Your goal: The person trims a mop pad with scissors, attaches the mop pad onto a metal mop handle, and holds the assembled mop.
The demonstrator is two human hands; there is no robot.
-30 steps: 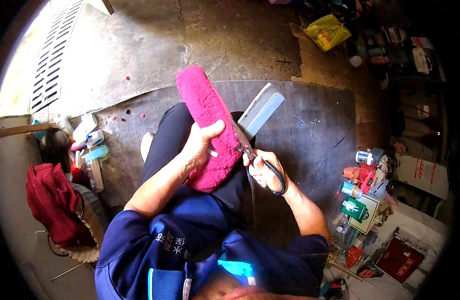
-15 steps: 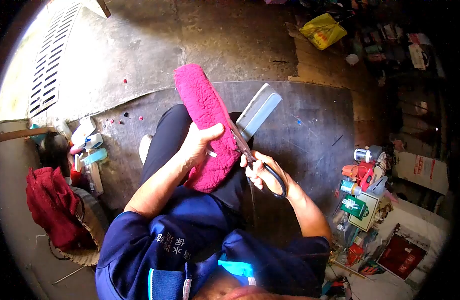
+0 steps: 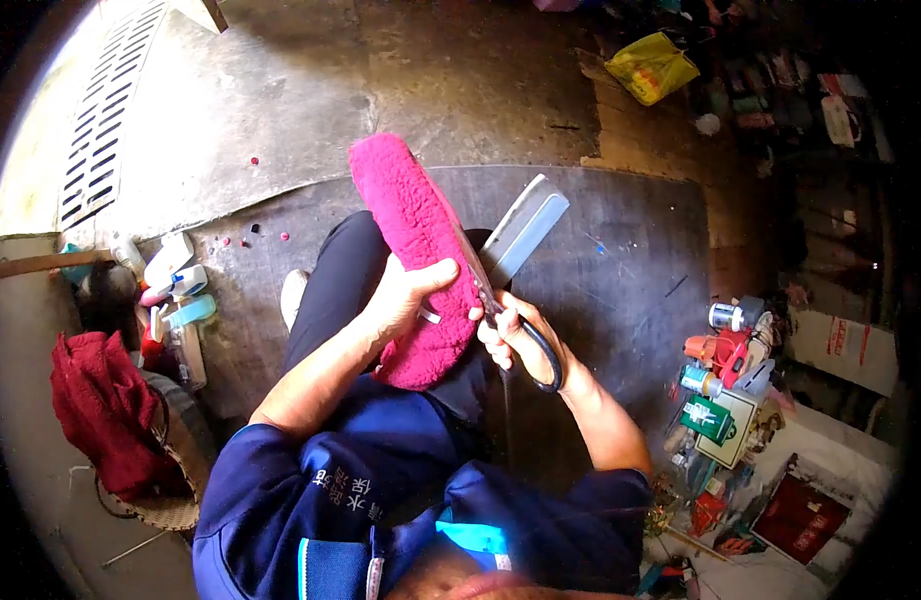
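Observation:
A long pink fluffy fabric piece point(image 3: 410, 220) with a small white tag lies slanted over my lap. My left hand point(image 3: 400, 300) is closed around its lower half, the thumb pressed on top of the pile. My right hand point(image 3: 515, 340) grips a pair of scissors point(image 3: 487, 292) with black handles. Their blades lie along the right edge of the fabric piece; whether they are apart is hard to see. Just beyond the blades is a flat, pale blue and grey rectangular object point(image 3: 526, 235), its lower end hidden behind my right hand and the scissors.
At left, a wicker basket point(image 3: 170, 515) bears a dark red cloth point(image 3: 105, 410), with several plastic bottles point(image 3: 188, 282) beside it. Bottles, a green box point(image 3: 707, 418) and small items crowd the right side. A yellow bag point(image 3: 652, 68) lies on the floor at the back.
My right hand and the scissors' handles have shifted slightly left and up. The view has moved a little. My left hand keeps its hold on the pink fabric piece.

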